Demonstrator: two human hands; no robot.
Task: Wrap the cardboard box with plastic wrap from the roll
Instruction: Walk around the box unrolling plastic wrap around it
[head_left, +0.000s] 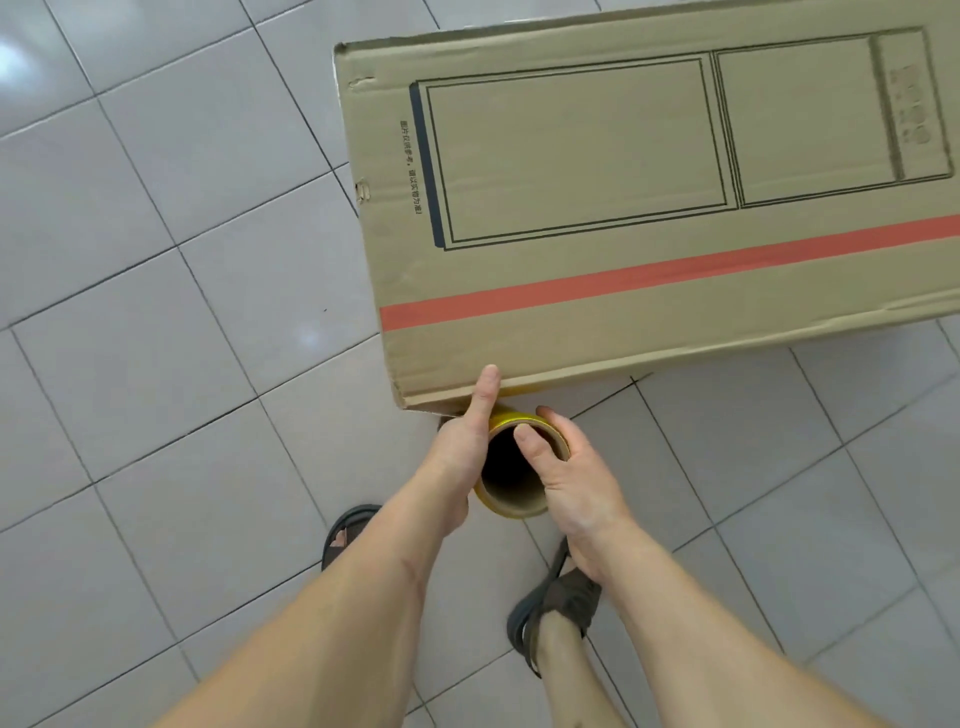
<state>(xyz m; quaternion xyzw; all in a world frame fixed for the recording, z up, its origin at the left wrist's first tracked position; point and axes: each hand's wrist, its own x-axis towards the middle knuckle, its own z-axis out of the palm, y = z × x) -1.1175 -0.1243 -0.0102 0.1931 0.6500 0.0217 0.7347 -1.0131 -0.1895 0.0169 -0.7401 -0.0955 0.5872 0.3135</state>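
Roll: the roll (514, 470) of plastic wrap is held just below the near left corner of the cardboard box, between both hands. Its open cardboard core faces up toward the camera, so its long axis runs away from the viewer, down toward the floor and slightly toward the box. Yellowish film shows around the rim.
Box: the cardboard box (649, 208) lies flat, its long axis running left to right and out of view on the right. A red stripe (675, 270) runs along its length near the close edge; a printed line drawing (576, 150) fills the top face.
Left hand: the left hand (467, 441) is curled around the roll's left side, thumb stretched up and touching the box's near edge.
Right hand: the right hand (566, 467) grips the roll's right side, thumb hooked inside the core, fingers wrapped outside.
Floor: pale grey tiled floor (156, 312).
Feet: dark sandals (556, 608) below the hands.
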